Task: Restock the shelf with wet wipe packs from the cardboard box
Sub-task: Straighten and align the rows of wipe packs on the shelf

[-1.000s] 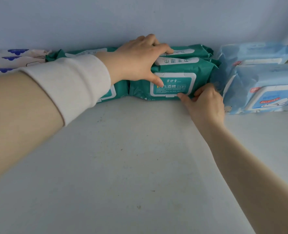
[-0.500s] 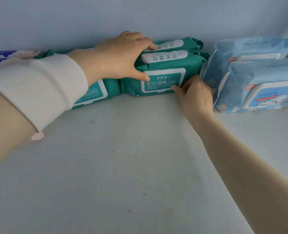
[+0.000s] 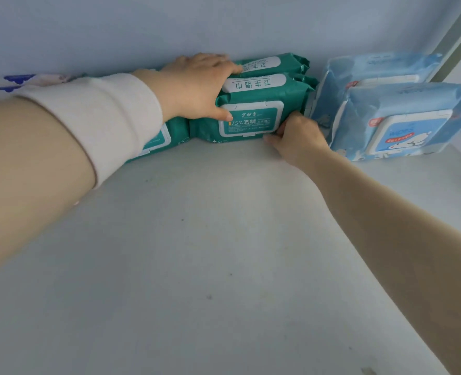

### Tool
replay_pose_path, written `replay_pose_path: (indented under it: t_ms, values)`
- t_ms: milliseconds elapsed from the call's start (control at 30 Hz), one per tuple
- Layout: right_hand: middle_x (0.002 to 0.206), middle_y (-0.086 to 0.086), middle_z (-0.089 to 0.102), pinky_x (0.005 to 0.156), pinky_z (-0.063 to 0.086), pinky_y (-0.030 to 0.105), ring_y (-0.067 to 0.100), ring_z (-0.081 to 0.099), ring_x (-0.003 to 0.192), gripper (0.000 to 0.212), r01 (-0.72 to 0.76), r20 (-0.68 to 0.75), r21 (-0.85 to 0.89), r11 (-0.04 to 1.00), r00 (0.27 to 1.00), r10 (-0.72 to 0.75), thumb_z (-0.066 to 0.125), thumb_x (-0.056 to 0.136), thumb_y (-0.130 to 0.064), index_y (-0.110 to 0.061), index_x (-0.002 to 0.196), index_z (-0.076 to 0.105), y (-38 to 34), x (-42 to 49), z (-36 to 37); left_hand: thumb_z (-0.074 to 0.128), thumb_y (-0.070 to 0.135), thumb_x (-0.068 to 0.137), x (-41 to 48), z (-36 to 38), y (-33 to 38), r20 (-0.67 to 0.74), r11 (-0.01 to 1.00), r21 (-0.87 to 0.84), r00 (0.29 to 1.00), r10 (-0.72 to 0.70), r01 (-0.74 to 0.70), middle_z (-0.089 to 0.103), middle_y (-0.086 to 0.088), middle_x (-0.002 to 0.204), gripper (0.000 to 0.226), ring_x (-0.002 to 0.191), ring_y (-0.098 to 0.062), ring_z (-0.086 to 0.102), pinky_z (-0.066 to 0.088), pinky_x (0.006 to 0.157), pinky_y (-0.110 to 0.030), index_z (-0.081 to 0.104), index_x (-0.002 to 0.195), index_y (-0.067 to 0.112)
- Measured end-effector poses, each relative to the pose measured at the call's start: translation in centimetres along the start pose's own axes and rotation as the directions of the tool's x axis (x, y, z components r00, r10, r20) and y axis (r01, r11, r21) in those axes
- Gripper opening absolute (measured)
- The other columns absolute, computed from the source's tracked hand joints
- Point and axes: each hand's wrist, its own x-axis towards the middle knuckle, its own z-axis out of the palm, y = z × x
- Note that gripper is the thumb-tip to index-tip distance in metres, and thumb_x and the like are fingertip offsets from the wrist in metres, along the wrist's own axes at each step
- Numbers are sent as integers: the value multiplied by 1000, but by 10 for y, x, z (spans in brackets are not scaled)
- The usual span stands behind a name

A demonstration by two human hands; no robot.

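A green wet wipe pack [image 3: 251, 123] stands on its edge on the white shelf [image 3: 197, 239], its lid label facing me. More green packs stand behind it [image 3: 278, 64], and one lies to its left [image 3: 176, 132], partly hidden by my sleeve. My left hand [image 3: 197, 87] lies over the tops of the green packs, with the thumb pressed on the front pack's face. My right hand [image 3: 297, 142] grips the front pack's lower right corner, its fingers tucked round the end. The cardboard box is out of view.
Two light blue wipe packs [image 3: 402, 123] lean just right of the green ones, close to my right hand. White packs with blue print [image 3: 21, 79] sit at the far left against the back wall. A pale upright post [image 3: 456, 36] bounds the shelf at the right.
Both hands stay on the front green pack. My right hand's fingers have slid further round its right end, and the view has shifted slightly.
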Motion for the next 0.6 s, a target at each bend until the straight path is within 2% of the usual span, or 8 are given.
replay_pose_path:
  t_ms: [100, 167, 233, 333, 400, 500, 567, 600]
  values:
    - [114, 17, 60, 86, 48, 38, 34, 58, 103, 43, 18, 94, -86, 996, 996, -10, 56, 88, -38, -7, 117, 53, 2, -23, -13, 60, 55, 78, -7, -4, 16, -30, 993, 115, 999, 33, -30, 6, -11, 158, 96, 145, -26, 9, 14, 116, -46, 9, 148, 14]
    - [110, 15, 63, 90, 49, 39, 32, 59, 103, 45, 43, 146, -161, 986, 989, -19, 56, 87, -44, -8, 115, 55, 8, -45, -20, 60, 51, 80, -16, -8, 29, -121, 985, 134, 985, 121, -104, 11, -11, 157, 91, 145, -27, 12, 16, 115, -45, 13, 148, 13]
    - [109, 12, 64, 91, 48, 36, 31, 59, 105, 43, 42, 181, -225, 974, 983, -1, 57, 86, -45, -11, 113, 57, 21, -66, -30, 60, 47, 82, -25, -11, 44, -159, 963, 139, 955, 250, -229, 23, -8, 155, 79, 143, -25, 19, 22, 113, -44, 24, 145, 15]
    - [111, 12, 63, 92, 47, 36, 30, 59, 104, 44, -26, 201, -321, 947, 975, 95, 58, 85, -46, -12, 113, 59, 47, -88, -50, 56, 49, 84, -31, -15, 69, 25, 916, 150, 927, 374, -373, 47, -4, 138, 62, 129, -26, 41, 40, 96, -38, 39, 137, 22]
    - [111, 10, 61, 93, 47, 38, 28, 58, 100, 46, -78, 192, -413, 907, 966, 170, 56, 86, -48, -10, 111, 60, 67, -94, -64, 54, 49, 86, -32, -17, 87, 183, 921, 112, 919, 349, -373, 52, 0, 131, 55, 120, -24, 47, 37, 83, -32, 42, 134, 24]
    - [105, 5, 60, 93, 46, 37, 25, 56, 102, 48, -135, 169, -534, 834, 950, 263, 52, 87, -52, -11, 110, 62, 98, -94, -86, 53, 49, 87, -25, -21, 111, 358, 925, 110, 883, 304, -364, 58, 1, 124, 49, 115, -22, 50, 36, 83, -29, 51, 126, 20]
    - [111, 6, 60, 94, 45, 38, 27, 53, 110, 50, -168, 138, -577, 799, 945, 298, 53, 85, -54, -12, 110, 62, 120, -88, -98, 51, 50, 87, -16, -25, 121, 362, 921, 169, 891, 273, -350, 64, -2, 114, 47, 108, -25, 55, 42, 82, -32, 58, 118, 16]
    - [113, 8, 60, 94, 45, 38, 28, 53, 110, 51, -188, 109, -580, 792, 946, 304, 54, 84, -55, -11, 110, 61, 129, -84, -104, 51, 51, 87, -10, -29, 123, 297, 927, 188, 919, 259, -323, 64, -4, 110, 46, 104, -27, 57, 44, 78, -34, 61, 112, 15]
